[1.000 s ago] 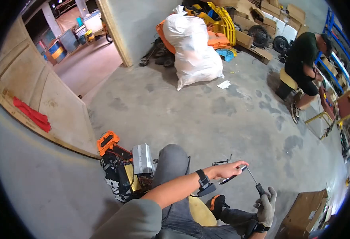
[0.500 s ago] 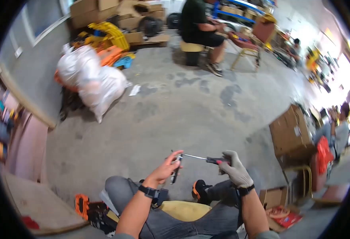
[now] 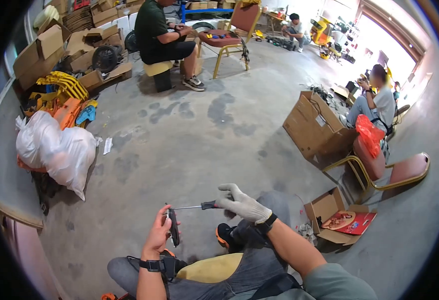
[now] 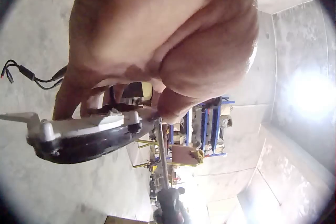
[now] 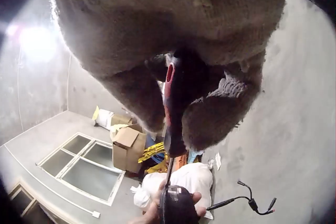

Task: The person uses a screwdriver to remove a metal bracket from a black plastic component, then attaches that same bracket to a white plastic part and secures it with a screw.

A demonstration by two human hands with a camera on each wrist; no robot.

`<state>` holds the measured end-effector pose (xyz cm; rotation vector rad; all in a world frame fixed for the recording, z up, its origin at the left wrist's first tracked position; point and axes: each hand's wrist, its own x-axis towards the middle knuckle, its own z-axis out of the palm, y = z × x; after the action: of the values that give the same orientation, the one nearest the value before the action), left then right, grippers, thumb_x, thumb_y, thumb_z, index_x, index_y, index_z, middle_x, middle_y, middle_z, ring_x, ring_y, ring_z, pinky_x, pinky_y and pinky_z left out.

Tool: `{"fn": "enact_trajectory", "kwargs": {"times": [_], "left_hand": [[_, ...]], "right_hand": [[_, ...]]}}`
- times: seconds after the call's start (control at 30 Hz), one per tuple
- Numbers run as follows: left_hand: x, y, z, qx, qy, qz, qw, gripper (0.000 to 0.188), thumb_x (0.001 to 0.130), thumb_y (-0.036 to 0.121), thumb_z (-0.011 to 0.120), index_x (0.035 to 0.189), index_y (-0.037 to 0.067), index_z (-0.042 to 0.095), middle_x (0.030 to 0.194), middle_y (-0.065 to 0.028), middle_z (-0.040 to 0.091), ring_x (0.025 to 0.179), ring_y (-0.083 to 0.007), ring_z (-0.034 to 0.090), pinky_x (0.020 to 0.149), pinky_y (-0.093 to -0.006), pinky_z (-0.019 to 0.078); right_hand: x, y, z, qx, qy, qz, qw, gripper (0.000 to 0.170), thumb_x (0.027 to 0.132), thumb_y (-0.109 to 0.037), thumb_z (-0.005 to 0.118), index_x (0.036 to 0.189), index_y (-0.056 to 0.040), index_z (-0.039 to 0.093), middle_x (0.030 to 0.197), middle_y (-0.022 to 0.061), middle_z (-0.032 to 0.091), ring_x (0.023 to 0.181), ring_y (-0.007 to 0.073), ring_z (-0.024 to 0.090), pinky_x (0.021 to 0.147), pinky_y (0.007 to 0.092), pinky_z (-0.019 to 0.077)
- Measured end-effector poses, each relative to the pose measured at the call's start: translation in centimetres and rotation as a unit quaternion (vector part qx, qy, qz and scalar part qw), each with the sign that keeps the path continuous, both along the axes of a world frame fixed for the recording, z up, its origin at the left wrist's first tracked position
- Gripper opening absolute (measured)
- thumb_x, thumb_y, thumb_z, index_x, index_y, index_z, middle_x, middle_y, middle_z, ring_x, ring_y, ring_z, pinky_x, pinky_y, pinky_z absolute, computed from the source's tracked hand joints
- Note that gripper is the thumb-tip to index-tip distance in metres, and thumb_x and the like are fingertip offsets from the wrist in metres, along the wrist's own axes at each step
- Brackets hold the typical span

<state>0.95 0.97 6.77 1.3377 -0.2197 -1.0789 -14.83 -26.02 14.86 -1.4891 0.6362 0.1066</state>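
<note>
My bare left hand (image 3: 157,233) holds a small dark part (image 3: 173,227) upright between thumb and fingers. In the left wrist view this part (image 4: 84,141) shows a glossy black curved side and a pale side with a white bracket, and a cable with connectors hangs behind it. The gloved right hand (image 3: 244,204) grips a screwdriver by its black and red handle (image 3: 209,205). The metal shaft (image 3: 185,207) points left, its tip at the part's upper end. In the right wrist view the gloved fingers (image 5: 210,119) curl round the handle (image 5: 175,113).
An open carton with a red printed box (image 3: 350,222) lies right of my legs. A large cardboard box (image 3: 312,125) and chairs (image 3: 409,170) stand farther right. White sacks (image 3: 62,155) lie at left. One person (image 3: 154,35) sits ahead; others sit at the right and back.
The head view has swung to the right. Both hands now appear farther left, with the part held more upright and the screwdriver nearly level. Each hand keeps its hold.
</note>
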Motion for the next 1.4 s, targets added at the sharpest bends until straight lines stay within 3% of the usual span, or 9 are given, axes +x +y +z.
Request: {"fn": "enact_trajectory", "kwargs": {"times": [0.13, 0.27, 0.4, 0.6, 0.67, 0.93, 1.07, 1.2, 1.4], "left_hand": [[-0.2, -0.1, -0.3, -0.001, 0.028, 0.035, 0.999, 0.047, 0.106, 0.016, 0.048, 0.151, 0.021, 0.036, 0.132, -0.0088, 0.053, 0.111, -0.0245, 0.062, 0.086, -0.0437, 0.0592], [-0.1, -0.1, -0.1, 0.004, 0.007, 0.012, 1.000, 0.049, 0.107, 0.017, 0.048, 0.153, 0.021, 0.033, 0.131, -0.0069, 0.052, 0.114, -0.0231, 0.060, 0.089, -0.0410, 0.0568], [-0.1, -0.1, -0.1, -0.011, 0.003, 0.009, 1.000, 0.049, 0.106, 0.020, 0.051, 0.152, 0.021, 0.036, 0.125, -0.0042, 0.052, 0.114, -0.0207, 0.059, 0.091, -0.0402, 0.0560], [-0.2, -0.1, 0.2, -0.003, -0.002, 0.008, 1.000, 0.048, 0.106, 0.022, 0.051, 0.152, 0.022, 0.038, 0.125, -0.0032, 0.052, 0.114, -0.0198, 0.059, 0.091, -0.0399, 0.0560], [-0.2, -0.2, 0.1, -0.008, -0.003, 0.011, 1.000, 0.048, 0.106, 0.023, 0.052, 0.152, 0.022, 0.038, 0.124, -0.0031, 0.053, 0.114, -0.0193, 0.059, 0.091, -0.0395, 0.0559], [-0.3, -0.3, 0.3, -0.010, -0.011, 0.003, 1.000, 0.048, 0.106, 0.024, 0.051, 0.152, 0.022, 0.038, 0.119, -0.0025, 0.054, 0.113, -0.0163, 0.059, 0.090, -0.0368, 0.0544], [-0.4, -0.2, 0.5, -0.011, 0.001, 0.009, 1.000, 0.046, 0.107, 0.023, 0.049, 0.152, 0.023, 0.038, 0.120, -0.0025, 0.053, 0.113, -0.0158, 0.058, 0.090, -0.0362, 0.0537], [-0.3, -0.2, 0.4, -0.019, -0.002, -0.005, 1.000, 0.045, 0.108, 0.023, 0.047, 0.152, 0.025, 0.038, 0.120, -0.0029, 0.052, 0.113, -0.0157, 0.056, 0.091, -0.0355, 0.0529], [-0.2, -0.2, 0.0, -0.035, -0.010, 0.001, 0.999, 0.045, 0.108, 0.022, 0.046, 0.152, 0.025, 0.038, 0.114, -0.0015, 0.050, 0.109, -0.0133, 0.056, 0.088, -0.0334, 0.0522]], "right_hand": [[-0.1, -0.4, -2.2, -0.032, -0.121, 0.015, 0.992, 0.057, 0.095, -0.020, 0.065, 0.139, 0.0049, 0.039, 0.102, 0.0131, 0.061, 0.080, 0.0154, 0.063, 0.072, 0.0295, 0.0560], [0.6, -0.1, -0.4, -0.037, 0.006, -0.029, 0.999, 0.055, 0.097, -0.029, 0.063, 0.136, 0.0034, 0.044, 0.096, 0.0129, 0.063, 0.068, 0.0132, 0.063, 0.060, 0.0283, 0.0535], [0.5, 0.2, -1.0, -0.024, -0.098, 0.003, 0.995, 0.064, 0.090, -0.014, 0.069, 0.140, 0.0065, 0.035, 0.119, 0.0187, 0.054, 0.086, 0.0201, 0.067, 0.076, 0.0328, 0.0593], [0.6, -0.7, -0.7, 0.067, 0.032, 0.017, 0.997, 0.061, 0.089, -0.012, 0.070, 0.138, 0.0061, 0.038, 0.116, 0.0176, 0.056, 0.083, 0.0182, 0.066, 0.074, 0.0322, 0.0581], [0.7, 1.1, -0.8, -0.051, -0.074, -0.032, 0.995, 0.049, 0.097, -0.020, 0.061, 0.134, 0.0063, 0.042, 0.103, 0.0150, 0.061, 0.074, 0.0141, 0.063, 0.064, 0.0289, 0.0556], [0.8, -0.5, -1.4, 0.022, 0.029, 0.001, 0.999, 0.059, 0.093, -0.021, 0.065, 0.137, 0.0069, 0.039, 0.105, 0.0139, 0.061, 0.078, 0.0164, 0.065, 0.072, 0.0301, 0.0562], [0.8, 0.6, -2.0, -0.074, -0.092, -0.030, 0.993, 0.055, 0.098, -0.026, 0.059, 0.137, 0.0071, 0.039, 0.101, 0.0130, 0.061, 0.065, 0.0123, 0.058, 0.062, 0.0277, 0.0523], [1.2, 0.0, -0.2, 0.037, 0.039, -0.004, 0.999, 0.062, 0.093, -0.024, 0.062, 0.141, 0.0067, 0.036, 0.105, 0.0139, 0.059, 0.074, 0.0160, 0.061, 0.067, 0.0294, 0.0548], [1.0, 1.0, -1.4, -0.038, -0.091, -0.031, 0.995, 0.061, 0.093, -0.015, 0.063, 0.143, 0.0059, 0.035, 0.109, 0.0140, 0.059, 0.076, 0.0163, 0.062, 0.066, 0.0312, 0.0544]]}}
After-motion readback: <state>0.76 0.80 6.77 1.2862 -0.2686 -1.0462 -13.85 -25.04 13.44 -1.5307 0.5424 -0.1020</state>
